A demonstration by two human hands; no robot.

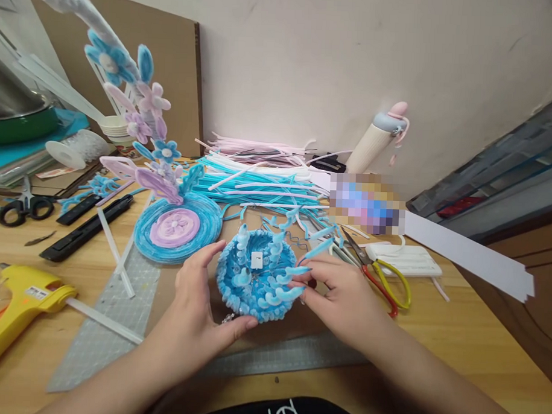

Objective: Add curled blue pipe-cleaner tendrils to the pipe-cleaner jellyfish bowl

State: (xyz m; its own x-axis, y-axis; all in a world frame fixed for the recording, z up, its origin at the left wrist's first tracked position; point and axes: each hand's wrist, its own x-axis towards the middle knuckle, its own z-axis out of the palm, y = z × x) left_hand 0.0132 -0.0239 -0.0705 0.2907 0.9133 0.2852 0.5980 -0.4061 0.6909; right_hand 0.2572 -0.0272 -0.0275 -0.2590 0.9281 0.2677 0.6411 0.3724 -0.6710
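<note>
A round blue pipe-cleaner bowl sits in front of me on the work mat, its open side facing up. Coiled light-blue pipe cleaners stand or hang around its rim, and a small white square lies inside. My left hand cups the bowl's left side, thumb at the near rim and forefinger at the far side. At the right rim, my right hand pinches a curled pipe cleaner between thumb and fingers. A lampshade-like blue and purple coiled disc stands just behind, carrying a flowered stem.
Blue, white and pink pipe cleaners are heaped at the back. Red-and-yellow-handled scissors lie right. A yellow glue gun, a black utility knife and black scissors lie left. A cream bottle stands by the wall.
</note>
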